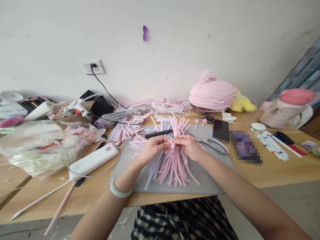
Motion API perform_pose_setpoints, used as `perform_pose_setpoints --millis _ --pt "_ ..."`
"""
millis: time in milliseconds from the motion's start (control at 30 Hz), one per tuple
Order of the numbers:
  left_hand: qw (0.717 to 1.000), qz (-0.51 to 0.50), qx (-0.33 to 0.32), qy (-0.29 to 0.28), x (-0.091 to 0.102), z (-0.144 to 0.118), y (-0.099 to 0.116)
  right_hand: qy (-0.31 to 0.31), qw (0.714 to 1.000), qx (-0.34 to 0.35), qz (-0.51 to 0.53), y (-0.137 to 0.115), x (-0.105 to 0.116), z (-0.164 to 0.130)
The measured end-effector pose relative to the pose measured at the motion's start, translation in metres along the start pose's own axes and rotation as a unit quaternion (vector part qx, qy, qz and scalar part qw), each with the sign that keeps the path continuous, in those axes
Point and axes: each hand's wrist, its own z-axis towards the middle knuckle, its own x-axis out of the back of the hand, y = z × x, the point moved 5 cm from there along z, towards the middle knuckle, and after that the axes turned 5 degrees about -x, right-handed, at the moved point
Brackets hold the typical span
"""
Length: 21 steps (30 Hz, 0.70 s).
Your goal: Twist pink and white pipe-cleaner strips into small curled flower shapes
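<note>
White wall behind, a wall socket point(92, 67) with a black cord plugged in. Wooden table point(275, 173), cluttered; grey cutting mat point(200, 180) at the near edge.

Left hand point(152, 148) and right hand point(188, 146) meet over the mat, fingertips pressed together on a small pink knot point(172, 144) at the top of a bundle of pink strips point(172, 166). Both hands are closed in a pinch on it. The strips hang down from the pinch and fan out across the mat, loose ends touching it. A pale green bangle point(120, 190) sits on the left wrist.

Just beyond the right hand: scissors point(212, 143), lying flat. Near them, a dark phone point(221, 130). A black pen point(157, 134) lies just behind the hands. White power bank point(93, 160) left of the mat. Pink wound dome point(212, 94) stands at the back by the wall.
</note>
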Motion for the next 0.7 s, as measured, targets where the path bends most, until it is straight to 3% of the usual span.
perform_pose_setpoints --millis 200,333,700 --pt "0.992 -0.104 -0.005 0.064 0.003 0.001 -0.005 -0.007 0.999 0.011 0.029 0.0 -0.002 0.002" --pt "0.991 -0.131 -0.004 0.039 -0.001 0.001 -0.004 -0.024 0.999 0.004 0.033 0.002 -0.002 0.002" --pt "0.998 -0.059 -0.002 0.004 -0.006 -0.001 0.002 -0.023 0.999 -0.01 0.031 0.008 -0.002 0.0"
